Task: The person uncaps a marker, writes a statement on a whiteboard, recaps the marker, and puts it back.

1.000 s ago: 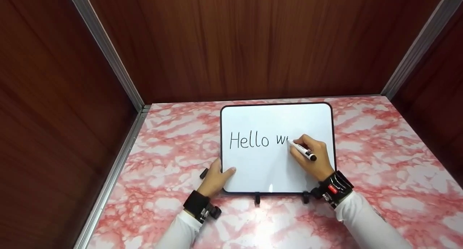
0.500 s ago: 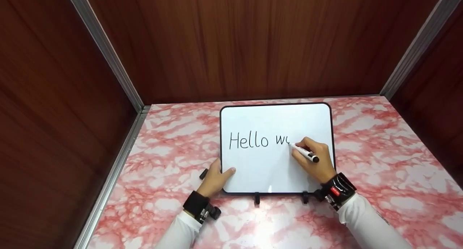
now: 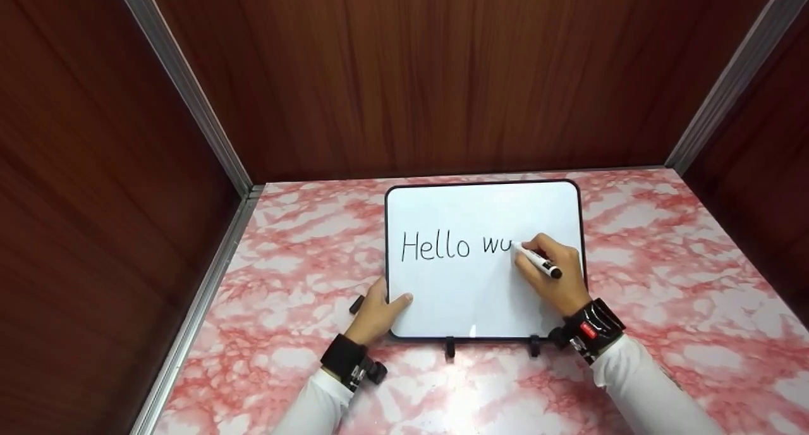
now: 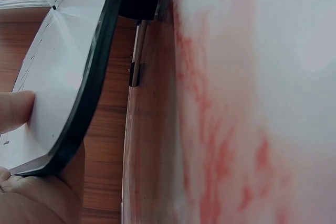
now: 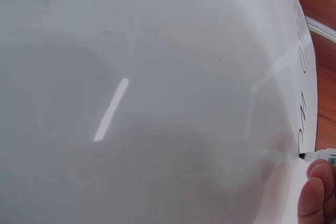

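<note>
While the left grip (image 3: 374, 316) holds the whiteboard (image 3: 455, 296) by its lower left edge, the right grip (image 3: 562, 288) narrowly pinches a marker (image 3: 538, 261), its tip touching the whiteboard right of "Hello" (image 3: 437, 245).

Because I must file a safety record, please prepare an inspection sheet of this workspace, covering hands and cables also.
Surface: table, red-and-white marbled.
Job's things: whiteboard, tilted, with black writing beginning "Hello"; white marker at the writing's right end.
Clutter: small black object left of the whiteboard, cannot tell what.
Hands: left hand grips the whiteboard's left edge; right hand holds the marker.
Cables: nothing seen.
Surroundings: wood-grain panels, metal corner strips.
</note>
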A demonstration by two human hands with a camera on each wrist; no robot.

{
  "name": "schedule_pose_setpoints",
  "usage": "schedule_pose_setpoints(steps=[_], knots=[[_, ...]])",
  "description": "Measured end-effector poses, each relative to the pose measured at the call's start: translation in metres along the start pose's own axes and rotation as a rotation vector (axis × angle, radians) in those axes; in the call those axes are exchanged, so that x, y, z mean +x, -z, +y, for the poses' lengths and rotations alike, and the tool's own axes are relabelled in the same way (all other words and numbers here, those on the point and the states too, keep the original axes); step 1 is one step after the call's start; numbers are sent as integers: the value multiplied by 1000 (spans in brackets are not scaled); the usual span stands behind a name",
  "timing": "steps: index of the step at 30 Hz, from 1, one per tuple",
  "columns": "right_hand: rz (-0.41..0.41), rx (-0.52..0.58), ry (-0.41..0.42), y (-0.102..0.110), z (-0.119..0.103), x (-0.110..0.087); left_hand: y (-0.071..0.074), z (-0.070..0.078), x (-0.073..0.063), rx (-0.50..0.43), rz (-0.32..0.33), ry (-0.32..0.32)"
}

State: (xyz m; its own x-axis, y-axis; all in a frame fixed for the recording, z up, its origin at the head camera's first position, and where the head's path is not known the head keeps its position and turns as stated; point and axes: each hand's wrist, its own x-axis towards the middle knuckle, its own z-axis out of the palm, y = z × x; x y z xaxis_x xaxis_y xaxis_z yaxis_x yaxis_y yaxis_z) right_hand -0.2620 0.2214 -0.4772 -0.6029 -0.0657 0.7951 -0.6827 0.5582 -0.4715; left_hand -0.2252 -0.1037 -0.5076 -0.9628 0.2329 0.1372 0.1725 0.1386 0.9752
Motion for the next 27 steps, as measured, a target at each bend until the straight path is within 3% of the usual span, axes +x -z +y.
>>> schedule_pose_setpoints(steps=[8,27], knots=[[-20,-17,-13,-2,-1,5,-1,-1,1,-11,-3,-34],[-51,7,-1,-6,-4,3,0,0,0,33,5,-15]])
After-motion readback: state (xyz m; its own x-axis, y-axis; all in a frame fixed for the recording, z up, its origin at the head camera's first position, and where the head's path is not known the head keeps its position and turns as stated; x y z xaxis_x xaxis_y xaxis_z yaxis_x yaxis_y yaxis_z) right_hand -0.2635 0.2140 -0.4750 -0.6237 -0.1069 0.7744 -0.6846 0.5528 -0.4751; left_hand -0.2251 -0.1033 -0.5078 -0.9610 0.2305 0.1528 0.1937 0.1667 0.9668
